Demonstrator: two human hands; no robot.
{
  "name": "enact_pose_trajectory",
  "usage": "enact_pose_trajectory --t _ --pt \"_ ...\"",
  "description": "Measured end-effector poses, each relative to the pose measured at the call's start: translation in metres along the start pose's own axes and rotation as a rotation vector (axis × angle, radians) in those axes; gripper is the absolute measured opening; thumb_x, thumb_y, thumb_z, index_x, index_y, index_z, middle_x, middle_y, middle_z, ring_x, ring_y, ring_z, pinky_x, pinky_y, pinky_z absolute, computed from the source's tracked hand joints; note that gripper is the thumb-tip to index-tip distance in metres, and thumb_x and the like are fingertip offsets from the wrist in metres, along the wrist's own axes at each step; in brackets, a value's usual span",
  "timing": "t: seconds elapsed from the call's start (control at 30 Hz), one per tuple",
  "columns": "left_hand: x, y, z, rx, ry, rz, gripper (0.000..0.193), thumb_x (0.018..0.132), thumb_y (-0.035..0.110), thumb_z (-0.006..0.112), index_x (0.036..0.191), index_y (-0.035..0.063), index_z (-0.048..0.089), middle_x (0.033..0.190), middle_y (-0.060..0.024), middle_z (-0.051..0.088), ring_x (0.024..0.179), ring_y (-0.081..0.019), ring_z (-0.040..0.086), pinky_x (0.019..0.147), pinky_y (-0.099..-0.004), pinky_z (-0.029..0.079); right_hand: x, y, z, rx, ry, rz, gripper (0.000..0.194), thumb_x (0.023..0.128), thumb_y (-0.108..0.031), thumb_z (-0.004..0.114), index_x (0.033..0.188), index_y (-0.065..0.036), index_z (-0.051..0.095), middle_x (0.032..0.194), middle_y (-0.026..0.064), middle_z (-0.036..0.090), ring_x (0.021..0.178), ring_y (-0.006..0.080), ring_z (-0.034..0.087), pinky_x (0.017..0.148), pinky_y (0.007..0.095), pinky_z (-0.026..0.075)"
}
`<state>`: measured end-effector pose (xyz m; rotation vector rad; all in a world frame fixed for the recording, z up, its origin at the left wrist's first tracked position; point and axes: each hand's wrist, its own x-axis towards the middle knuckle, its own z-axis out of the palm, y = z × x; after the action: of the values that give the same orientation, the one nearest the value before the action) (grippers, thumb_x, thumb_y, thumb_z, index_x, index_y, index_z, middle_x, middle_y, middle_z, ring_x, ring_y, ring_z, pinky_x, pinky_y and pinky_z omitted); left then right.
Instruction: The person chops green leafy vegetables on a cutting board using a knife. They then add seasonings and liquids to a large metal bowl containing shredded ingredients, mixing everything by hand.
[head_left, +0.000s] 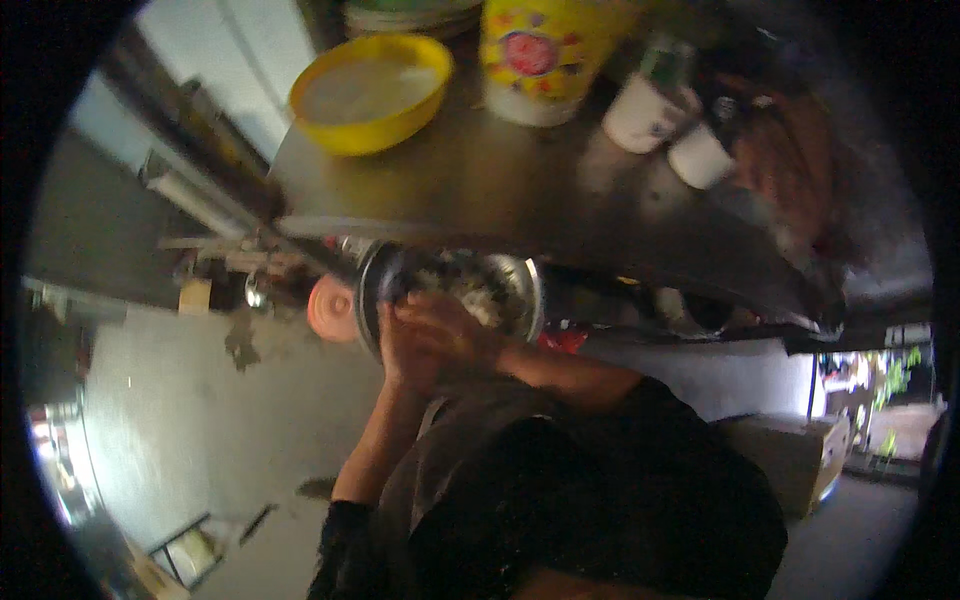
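Observation:
My left hand (405, 351) and my right hand (448, 324) are pressed together at the near left rim of a round metal basin (534, 289). Dark and pale scraps (484, 296) lie inside the basin; blur hides what they are. My right hand overlaps part of the left, and whether anything is held between the palms is hidden. Both wrists come in from below, out of dark sleeves. Just left of the basin is a round orange-pink plastic object (334, 307), perhaps a lid or a small tub.
Beyond the basin stands a metal-topped table (465, 187). On it are a yellow bowl (371, 135) with whitish contents, a yellow flowered container (529, 67), a white cup (637, 116), another white cup (699, 157) and a brown cloth-like heap (787, 165). A cardboard box (787, 457) stands at right.

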<state>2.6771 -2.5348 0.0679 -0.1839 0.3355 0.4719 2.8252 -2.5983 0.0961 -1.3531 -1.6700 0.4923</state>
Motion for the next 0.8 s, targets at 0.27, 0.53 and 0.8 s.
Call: enact_pose_trajectory --t 0.27,0.53,0.8 --pt "-0.027 0.056 -0.053 0.487 0.569 0.176 0.037 0.089 0.043 0.046 0.117 0.0200 0.046 0.114 -0.0076 0.050 0.109 -0.0291 0.046 0.073 -0.0570 0.040 -0.008 -0.095 -0.209 -0.505 0.115 -0.158 0.035 0.084 -0.025 0.064 0.113 -0.005 0.059 0.125 0.0121 0.053 0.117 0.0269 0.050 0.099 0.0405 0.039" --pt "-0.057 0.029 -0.048 0.745 0.552 0.514 0.019 0.083 0.012 0.051 0.101 0.0087 0.053 0.094 -0.0022 0.056 0.085 -0.0220 0.055 0.067 -0.0335 0.044 0.177 -0.083 -0.502 -0.600 0.638 0.951 0.053 0.080 -0.054 0.061 0.102 -0.006 0.063 0.087 0.0119 0.064 0.068 0.0256 0.061 0.057 0.0393 0.050" --pt "-0.066 0.036 -0.072 0.809 0.716 0.574 0.015 0.078 0.009 0.055 0.092 0.0043 0.058 0.084 -0.0019 0.058 0.072 -0.0135 0.055 0.062 -0.0262 0.043 0.220 0.066 -0.543 -0.011 1.083 0.635 0.034 0.078 -0.022 0.066 0.110 -0.014 0.058 0.098 0.0088 0.060 0.086 0.0252 0.057 0.069 0.0420 0.048"
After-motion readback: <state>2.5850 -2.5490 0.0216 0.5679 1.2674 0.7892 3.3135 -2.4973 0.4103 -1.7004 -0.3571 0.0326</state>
